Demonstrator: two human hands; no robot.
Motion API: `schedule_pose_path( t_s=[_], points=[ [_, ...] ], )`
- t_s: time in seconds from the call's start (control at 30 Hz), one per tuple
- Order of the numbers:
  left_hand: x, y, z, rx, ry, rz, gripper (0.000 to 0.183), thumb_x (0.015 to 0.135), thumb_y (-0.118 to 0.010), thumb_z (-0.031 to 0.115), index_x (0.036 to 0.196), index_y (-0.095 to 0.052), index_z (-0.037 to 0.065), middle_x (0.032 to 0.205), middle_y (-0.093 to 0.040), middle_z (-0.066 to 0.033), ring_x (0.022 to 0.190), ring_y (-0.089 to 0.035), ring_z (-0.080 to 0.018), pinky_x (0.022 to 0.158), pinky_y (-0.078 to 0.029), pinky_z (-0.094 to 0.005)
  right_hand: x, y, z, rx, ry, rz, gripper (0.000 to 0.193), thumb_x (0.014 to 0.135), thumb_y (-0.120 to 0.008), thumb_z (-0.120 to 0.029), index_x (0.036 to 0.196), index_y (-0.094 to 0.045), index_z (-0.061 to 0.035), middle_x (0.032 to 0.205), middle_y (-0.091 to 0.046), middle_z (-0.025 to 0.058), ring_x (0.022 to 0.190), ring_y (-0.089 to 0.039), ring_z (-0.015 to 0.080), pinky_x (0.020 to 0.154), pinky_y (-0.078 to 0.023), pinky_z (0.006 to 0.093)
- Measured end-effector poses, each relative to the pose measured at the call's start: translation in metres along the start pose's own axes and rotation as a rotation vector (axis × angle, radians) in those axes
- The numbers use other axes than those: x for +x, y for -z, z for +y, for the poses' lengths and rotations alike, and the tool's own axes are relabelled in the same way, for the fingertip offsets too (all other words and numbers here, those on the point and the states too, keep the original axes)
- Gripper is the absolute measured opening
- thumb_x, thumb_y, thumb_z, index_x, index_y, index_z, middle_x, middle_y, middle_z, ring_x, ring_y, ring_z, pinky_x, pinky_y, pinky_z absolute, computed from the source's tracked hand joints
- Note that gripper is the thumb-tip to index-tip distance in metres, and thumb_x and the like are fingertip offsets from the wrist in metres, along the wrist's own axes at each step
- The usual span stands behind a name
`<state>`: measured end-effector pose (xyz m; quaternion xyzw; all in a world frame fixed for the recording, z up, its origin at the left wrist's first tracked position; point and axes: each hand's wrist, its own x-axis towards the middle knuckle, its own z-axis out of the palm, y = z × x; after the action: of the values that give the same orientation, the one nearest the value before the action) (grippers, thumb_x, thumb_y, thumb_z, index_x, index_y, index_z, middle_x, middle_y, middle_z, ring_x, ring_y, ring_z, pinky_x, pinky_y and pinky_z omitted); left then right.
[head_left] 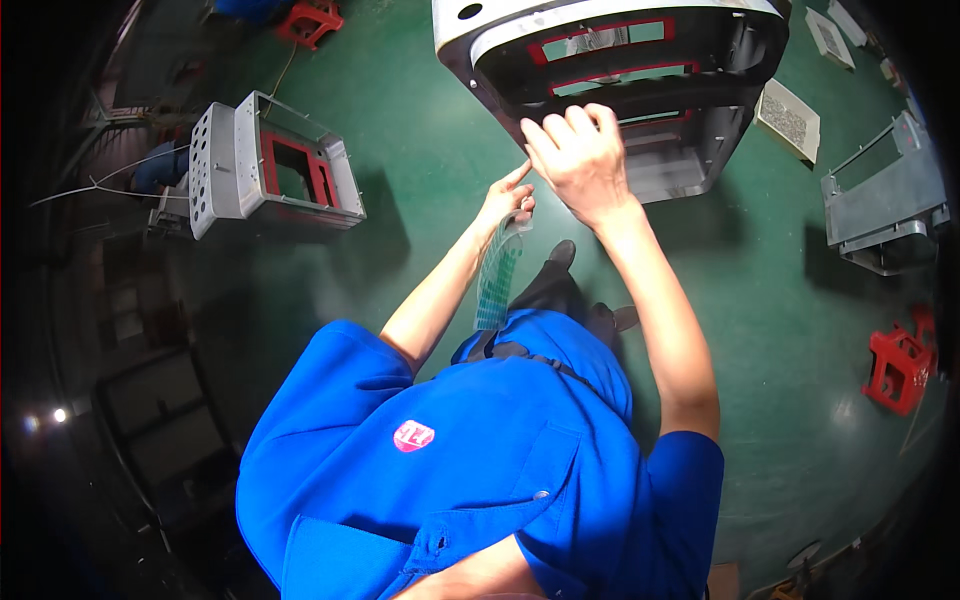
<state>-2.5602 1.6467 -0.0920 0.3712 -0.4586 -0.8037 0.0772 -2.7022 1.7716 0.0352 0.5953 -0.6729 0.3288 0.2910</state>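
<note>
A green workshop floor (400, 180) fills the head view, darkening toward shelving at the left rim. Open floor lies to the right of the person, between the far housing and a red stool (897, 368) at the right. A grey metal frame with a red-edged opening (270, 170) lies at far left, another grey frame (885, 210) at far right, and a pale perforated panel (788, 120) beside the housing. The large black and white housing (610, 70), with red-bordered slots, stands far and centre. The right hand (580, 155) is spread flat on its near edge. The left hand (508, 200), forefinger out, pinches a sheet of small greenish labels (497, 275) that hangs down toward the blue jacket (450, 460).
</note>
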Motion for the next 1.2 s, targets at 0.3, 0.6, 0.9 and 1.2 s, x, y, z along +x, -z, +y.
schedule_pose_path(
  t_s=[0.3,0.6,0.9,1.2],
  points=[
    [-0.022,-0.031,-0.033,-0.067,-0.033,0.117,0.060,0.084,-0.046,-0.005,0.139,-0.030,0.011,0.070,-0.046,-0.0011,0.053,-0.044,-0.0083,0.040,-0.035,-0.0205,-0.239,0.046,0.026,0.129,-0.393,-0.481,0.017,0.066,-0.069,-0.014,0.079,-0.061,-0.0060,0.073,-0.056,0.0055,0.076,-0.052,0.0220,0.075,-0.039,0.0375],
    [-0.060,-0.063,-0.057,-0.061,-0.019,0.229,0.058,0.087,-0.048,0.005,0.140,-0.027,0.016,0.056,-0.039,0.0015,0.042,-0.035,-0.0075,0.035,-0.029,-0.0203,-0.371,0.081,0.014,0.151,-0.774,-0.800,0.016,0.073,-0.068,-0.017,0.084,-0.066,-0.0061,0.076,-0.064,0.0099,0.082,-0.060,0.0246,0.078,-0.041,0.0367],
    [-0.093,-0.076,-0.085,0.018,-0.046,0.213,0.056,0.088,-0.045,0.006,0.140,-0.027,0.016,0.056,-0.038,0.0009,0.040,-0.034,-0.0082,0.032,-0.025,-0.0199,-0.483,0.105,0.016,0.207,-1.201,-1.003,0.015,0.074,-0.065,-0.019,0.085,-0.068,-0.0090,0.082,-0.067,0.0115,0.081,-0.064,0.0288,0.075,-0.049,0.0388],
    [-0.100,-0.071,-0.086,-0.083,-0.027,0.148,0.061,0.089,-0.045,0.011,0.143,-0.018,0.021,0.063,-0.034,0.0022,0.045,-0.030,-0.0085,0.036,-0.024,-0.0194,-0.558,0.139,0.018,0.344,-1.541,-0.961,0.013,0.075,-0.064,-0.020,0.080,-0.069,-0.0089,0.071,-0.067,0.0074,0.073,-0.065,0.0217,0.071,-0.049,0.0354]
  ],
)
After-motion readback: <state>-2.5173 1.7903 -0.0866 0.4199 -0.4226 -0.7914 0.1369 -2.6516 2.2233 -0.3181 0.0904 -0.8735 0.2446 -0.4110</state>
